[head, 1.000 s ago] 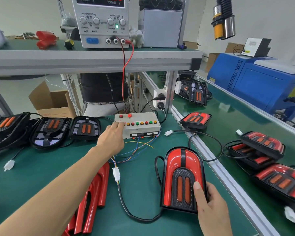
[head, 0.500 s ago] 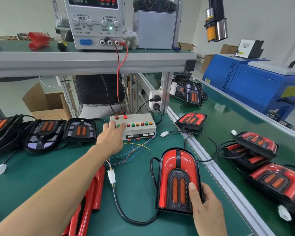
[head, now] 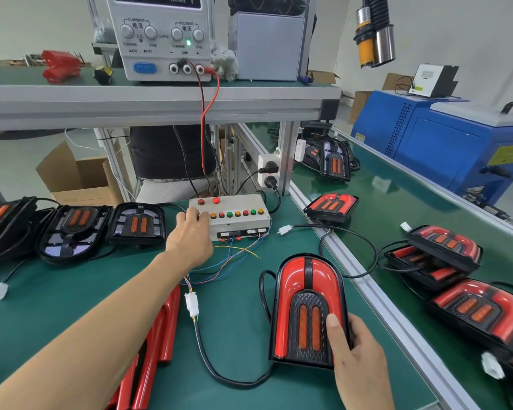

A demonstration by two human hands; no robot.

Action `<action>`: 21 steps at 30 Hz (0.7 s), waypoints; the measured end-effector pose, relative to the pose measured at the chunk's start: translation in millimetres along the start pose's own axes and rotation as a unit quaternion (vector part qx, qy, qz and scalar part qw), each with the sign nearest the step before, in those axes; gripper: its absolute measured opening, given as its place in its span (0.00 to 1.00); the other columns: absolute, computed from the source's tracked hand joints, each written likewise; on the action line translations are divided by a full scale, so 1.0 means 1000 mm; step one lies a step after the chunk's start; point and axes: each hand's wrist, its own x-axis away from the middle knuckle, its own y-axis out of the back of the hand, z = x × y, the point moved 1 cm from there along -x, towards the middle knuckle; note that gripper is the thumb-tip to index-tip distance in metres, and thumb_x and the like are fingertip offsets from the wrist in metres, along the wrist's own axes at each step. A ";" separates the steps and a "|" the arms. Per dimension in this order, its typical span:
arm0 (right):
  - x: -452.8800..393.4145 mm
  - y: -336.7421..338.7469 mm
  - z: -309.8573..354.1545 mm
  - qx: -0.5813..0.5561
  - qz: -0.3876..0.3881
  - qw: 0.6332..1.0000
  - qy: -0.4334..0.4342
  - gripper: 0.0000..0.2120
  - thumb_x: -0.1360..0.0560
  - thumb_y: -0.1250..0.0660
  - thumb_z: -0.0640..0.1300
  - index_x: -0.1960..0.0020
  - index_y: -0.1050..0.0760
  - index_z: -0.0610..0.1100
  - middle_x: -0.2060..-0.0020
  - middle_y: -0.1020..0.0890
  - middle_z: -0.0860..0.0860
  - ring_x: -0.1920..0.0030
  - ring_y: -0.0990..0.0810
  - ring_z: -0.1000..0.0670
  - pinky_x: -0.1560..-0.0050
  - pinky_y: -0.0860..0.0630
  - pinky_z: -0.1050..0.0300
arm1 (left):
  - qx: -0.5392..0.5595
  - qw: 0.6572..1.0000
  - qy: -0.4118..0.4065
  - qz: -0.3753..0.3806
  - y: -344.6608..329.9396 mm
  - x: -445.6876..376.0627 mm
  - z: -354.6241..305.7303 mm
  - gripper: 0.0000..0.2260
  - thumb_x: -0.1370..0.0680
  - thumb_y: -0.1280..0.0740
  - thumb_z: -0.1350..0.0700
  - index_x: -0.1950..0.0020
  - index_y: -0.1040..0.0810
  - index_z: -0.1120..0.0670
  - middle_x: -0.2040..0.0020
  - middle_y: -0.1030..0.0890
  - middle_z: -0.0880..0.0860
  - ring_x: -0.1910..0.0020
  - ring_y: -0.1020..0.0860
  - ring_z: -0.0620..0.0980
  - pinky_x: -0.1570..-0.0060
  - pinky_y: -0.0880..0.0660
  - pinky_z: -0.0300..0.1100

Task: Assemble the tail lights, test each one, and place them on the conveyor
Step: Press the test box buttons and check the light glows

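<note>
The person is testing a tail light (head: 307,309) right now. The right hand (head: 357,356) is holding the light's near right corner, thumb lying on top & fingers curled round the edge, prob. to keep it from sliding while the face stays pointing up so the glow can be seen. The left hand (head: 190,236) is reaching out ahead to the button box (head: 234,216), fingers bent down on the left end of the button row, pressing there I think; which button, can't tell. A black wire (head: 208,355) is running from the light, btwn the two hands, up to a white plug (head: 191,303) joined to the box's thin wires, so power can get in. More lights are lying on the conveyor (head: 376,202) out past the right hand, already done I guess. Unfinished black ones (head: 71,232) are waiting beyond the left arm, & red covers (head: 157,335) are lying under it, close for the next build
</note>
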 end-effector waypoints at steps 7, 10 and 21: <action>0.000 0.000 0.001 -0.001 0.001 1.000 -0.002 0.25 0.33 0.42 0.73 0.47 0.23 0.58 0.58 0.14 0.60 0.56 0.16 0.63 0.52 0.20 0.57 | 0.000 1.000 0.007 -0.003 0.000 0.000 0.001 0.23 0.21 0.38 0.59 0.26 0.35 0.57 0.31 0.36 0.59 0.33 0.36 0.60 0.42 0.25 0.54; 0.000 0.000 0.001 0.001 0.000 1.000 -0.001 0.25 0.33 0.43 0.73 0.47 0.23 0.58 0.58 0.14 0.60 0.57 0.17 0.64 0.53 0.21 0.59 | -0.008 1.000 0.010 0.000 0.001 -0.001 0.001 0.23 0.21 0.38 0.59 0.26 0.34 0.57 0.30 0.38 0.59 0.32 0.36 0.60 0.42 0.25 0.54; 0.000 -0.001 -0.001 0.012 0.001 1.000 0.005 0.27 0.33 0.44 0.73 0.45 0.24 0.57 0.56 0.14 0.58 0.54 0.15 0.59 0.52 0.19 0.57 | -0.009 1.000 0.009 0.022 0.005 -0.007 -0.001 0.25 0.20 0.38 0.59 0.23 0.38 0.56 0.28 0.39 0.59 0.31 0.37 0.60 0.37 0.26 0.54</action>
